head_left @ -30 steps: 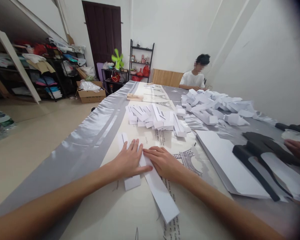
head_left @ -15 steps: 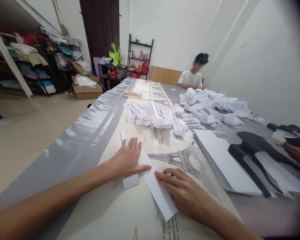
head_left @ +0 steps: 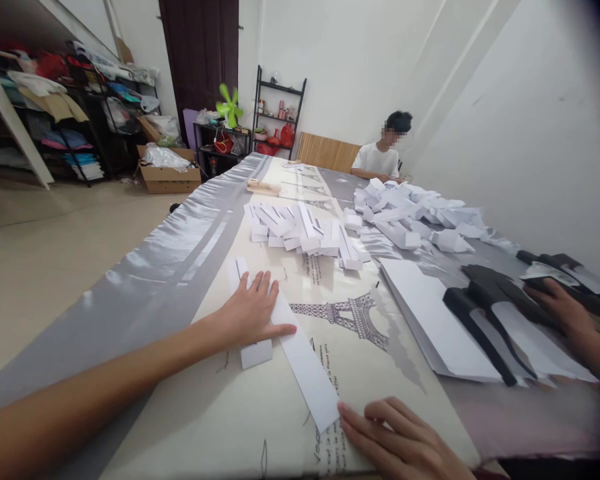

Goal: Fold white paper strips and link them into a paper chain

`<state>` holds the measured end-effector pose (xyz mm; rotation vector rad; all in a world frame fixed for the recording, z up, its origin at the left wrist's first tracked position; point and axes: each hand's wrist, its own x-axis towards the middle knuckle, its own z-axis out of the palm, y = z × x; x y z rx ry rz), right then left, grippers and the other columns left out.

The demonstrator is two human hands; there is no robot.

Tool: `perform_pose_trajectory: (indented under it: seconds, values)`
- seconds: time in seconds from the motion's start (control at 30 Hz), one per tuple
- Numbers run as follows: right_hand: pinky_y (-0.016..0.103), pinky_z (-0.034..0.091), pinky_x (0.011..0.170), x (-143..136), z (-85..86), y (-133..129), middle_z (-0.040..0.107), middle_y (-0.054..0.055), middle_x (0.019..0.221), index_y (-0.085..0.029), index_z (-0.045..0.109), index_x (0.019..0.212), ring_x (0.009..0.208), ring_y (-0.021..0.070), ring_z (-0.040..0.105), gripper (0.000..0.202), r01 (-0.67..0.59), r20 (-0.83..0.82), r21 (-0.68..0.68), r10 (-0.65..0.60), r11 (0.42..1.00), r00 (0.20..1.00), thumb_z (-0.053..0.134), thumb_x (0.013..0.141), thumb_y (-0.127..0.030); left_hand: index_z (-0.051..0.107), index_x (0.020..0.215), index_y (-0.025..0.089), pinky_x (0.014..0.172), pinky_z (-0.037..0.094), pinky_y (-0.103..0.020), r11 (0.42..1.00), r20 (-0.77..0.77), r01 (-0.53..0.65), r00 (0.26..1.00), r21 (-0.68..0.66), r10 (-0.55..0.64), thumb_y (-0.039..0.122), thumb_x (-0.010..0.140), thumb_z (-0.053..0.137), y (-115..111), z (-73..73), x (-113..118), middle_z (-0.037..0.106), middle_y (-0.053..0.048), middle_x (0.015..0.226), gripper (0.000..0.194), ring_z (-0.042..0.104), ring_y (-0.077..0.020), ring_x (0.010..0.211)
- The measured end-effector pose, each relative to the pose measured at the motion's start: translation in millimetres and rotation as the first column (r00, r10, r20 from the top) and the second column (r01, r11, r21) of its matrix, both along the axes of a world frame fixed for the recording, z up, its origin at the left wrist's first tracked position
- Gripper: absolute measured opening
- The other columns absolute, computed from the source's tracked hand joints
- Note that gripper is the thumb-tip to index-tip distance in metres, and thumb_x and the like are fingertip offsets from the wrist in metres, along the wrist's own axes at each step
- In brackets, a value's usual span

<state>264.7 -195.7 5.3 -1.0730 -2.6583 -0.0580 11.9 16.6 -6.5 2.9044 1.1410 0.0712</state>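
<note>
My left hand [head_left: 253,310] lies flat with fingers spread, pressing on a long folded white paper strip [head_left: 307,373] that runs diagonally towards me. Under the same hand is another white folded paper piece [head_left: 257,354], its ends showing above and below the palm. My right hand [head_left: 397,437] is at the strip's near end, fingertips touching its right edge. Its fingers are stretched out, not wrapped round anything. Beneath the papers spreads a cream tablecloth [head_left: 215,413] printed with Eiffel towers and writing.
Folded white papers [head_left: 305,230] lie in a pile ahead, with a larger heap [head_left: 420,207] beyond. White sheets [head_left: 430,313] and black pieces [head_left: 485,320] lie on the right, where another person's hand [head_left: 565,313] reaches in. A person in a white shirt [head_left: 377,160] sits at the far end.
My right hand has slid down along the strip's edge to its near end. My left hand stays on the papers. The other person's hand has come further in from the right.
</note>
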Motion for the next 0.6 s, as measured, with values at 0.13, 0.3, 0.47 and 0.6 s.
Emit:
perform_pose_trajectory:
  seconds: [0.13,0.3,0.47,0.6]
  values:
    - [0.036,0.052,0.064,-7,9.6,10,0.076,0.010,0.095,-0.015,0.069,0.106,0.074,0.0219,0.059,0.032,0.034,-0.129,-0.086,-0.045,0.996,0.991,0.045,0.091,0.000,0.041,0.147,0.001,0.115,0.019,-0.064,1.000,0.001,0.008,1.000,0.019,-0.008,0.087,0.086,0.020,-1,3.3,0,0.036,-0.032,0.154,0.108,0.029,-0.0463,0.145]
    - [0.034,0.051,0.068,-9,12.6,64,0.070,0.007,0.086,-0.018,0.070,0.099,0.081,0.0207,0.061,0.032,0.066,-0.247,-0.291,-0.142,0.955,0.959,0.042,0.091,-0.006,0.045,0.144,0.000,0.113,0.022,-0.064,0.998,0.035,0.011,0.999,0.061,-0.013,0.087,0.086,0.020,-2,3.2,-1,0.042,-0.032,0.149,0.107,0.033,-0.0465,0.142]
    - [0.030,0.049,0.069,-26,0.1,144,0.065,0.008,0.103,-0.022,0.064,0.128,0.083,0.0175,0.062,0.036,0.145,-0.199,-0.227,-0.192,0.963,0.961,0.043,0.100,-0.016,0.045,0.145,0.003,0.113,0.023,-0.063,0.997,0.047,0.011,0.999,0.070,-0.014,0.086,0.087,0.023,-3,0.9,-1,0.041,-0.030,0.151,0.104,0.034,-0.0450,0.143]
    - [0.029,0.042,0.062,-40,-10.1,187,0.058,0.006,0.084,-0.021,0.072,0.111,0.072,0.0169,0.054,0.029,0.080,-0.112,-0.071,-0.088,0.994,0.990,0.045,0.101,-0.021,0.045,0.145,0.005,0.113,0.023,-0.063,0.998,0.067,-0.006,0.998,0.065,0.001,0.087,0.086,0.023,-3,-1.4,-1,0.042,-0.028,0.151,0.104,0.034,-0.0454,0.142]
